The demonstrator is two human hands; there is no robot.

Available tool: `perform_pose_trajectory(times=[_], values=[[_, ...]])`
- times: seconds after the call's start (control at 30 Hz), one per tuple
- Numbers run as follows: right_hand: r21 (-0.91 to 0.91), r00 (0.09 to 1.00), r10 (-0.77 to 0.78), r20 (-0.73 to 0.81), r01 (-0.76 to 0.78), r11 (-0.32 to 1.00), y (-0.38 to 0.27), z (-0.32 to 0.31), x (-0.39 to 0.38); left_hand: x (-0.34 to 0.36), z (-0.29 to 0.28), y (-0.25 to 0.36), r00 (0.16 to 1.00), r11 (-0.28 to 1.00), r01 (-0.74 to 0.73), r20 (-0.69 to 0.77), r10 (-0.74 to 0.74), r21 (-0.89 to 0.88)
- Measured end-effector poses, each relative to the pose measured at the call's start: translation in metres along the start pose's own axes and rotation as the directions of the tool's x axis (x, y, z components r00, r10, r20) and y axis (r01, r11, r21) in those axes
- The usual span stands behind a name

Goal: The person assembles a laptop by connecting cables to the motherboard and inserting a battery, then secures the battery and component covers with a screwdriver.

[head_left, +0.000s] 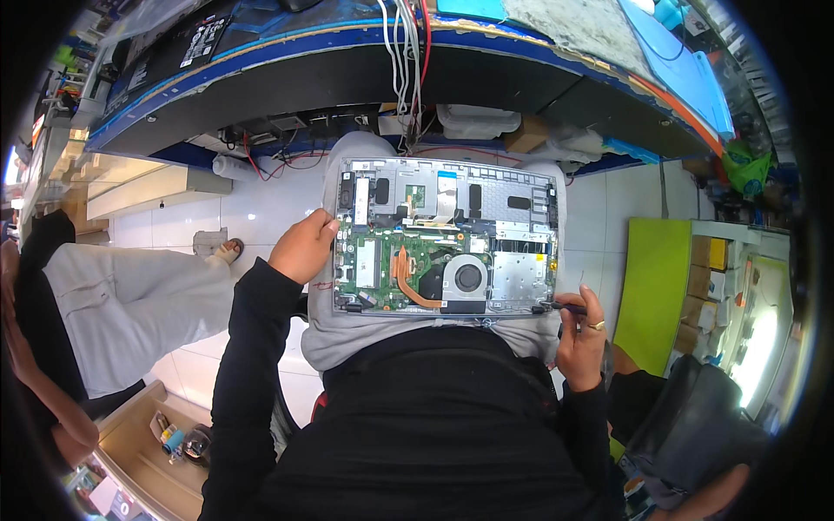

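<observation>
Gripping opened-up laptop (446, 238), left hand (304, 247) at left edge; right hand (582, 340) curled, pinching dark tool (571, 307).

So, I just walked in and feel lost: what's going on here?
A person's left hand holds the left edge of an opened laptop base lying across their lap. Their right hand grips a slim dark tool at its near right corner; whether the tip touches is too small to tell. The fan and copper heat pipe are exposed.

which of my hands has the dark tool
Your right hand, at the lower right corner of the laptop, pinches the tool; your left hand holds the laptop's left edge.
</observation>
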State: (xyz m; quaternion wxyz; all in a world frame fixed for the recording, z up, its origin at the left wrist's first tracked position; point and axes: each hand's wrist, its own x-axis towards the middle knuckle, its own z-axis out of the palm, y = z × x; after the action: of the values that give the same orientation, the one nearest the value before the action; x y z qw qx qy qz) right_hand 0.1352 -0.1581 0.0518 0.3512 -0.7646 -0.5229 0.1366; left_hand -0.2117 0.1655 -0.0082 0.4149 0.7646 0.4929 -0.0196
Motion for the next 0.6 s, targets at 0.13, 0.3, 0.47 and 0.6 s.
perform_pose_trajectory(times=[0.13,0.3,0.47,0.6], values=[[-0.022,0.992,0.128,-0.001,-0.128,0.992,0.003,0.0,-0.004,-0.002,-0.001,0.001,1.0,1.0,0.009,-0.004,-0.009,0.008],[-0.006,0.999,0.048,-0.01,-0.048,0.999,0.001,0.004,-0.003,-0.002,-0.002,0.002,1.0,1.0,0.014,0.002,-0.014,-0.014],[-0.065,0.998,-0.035,-0.055,0.032,0.997,-0.002,0.007,0.001,-0.001,0.0,-0.001,1.0,1.0,0.008,0.003,-0.008,0.015],[-0.019,0.999,0.035,-0.04,-0.036,0.999,-0.001,0.005,0.001,-0.002,-0.001,0.0,1.0,0.999,0.025,-0.002,-0.025,0.03]])
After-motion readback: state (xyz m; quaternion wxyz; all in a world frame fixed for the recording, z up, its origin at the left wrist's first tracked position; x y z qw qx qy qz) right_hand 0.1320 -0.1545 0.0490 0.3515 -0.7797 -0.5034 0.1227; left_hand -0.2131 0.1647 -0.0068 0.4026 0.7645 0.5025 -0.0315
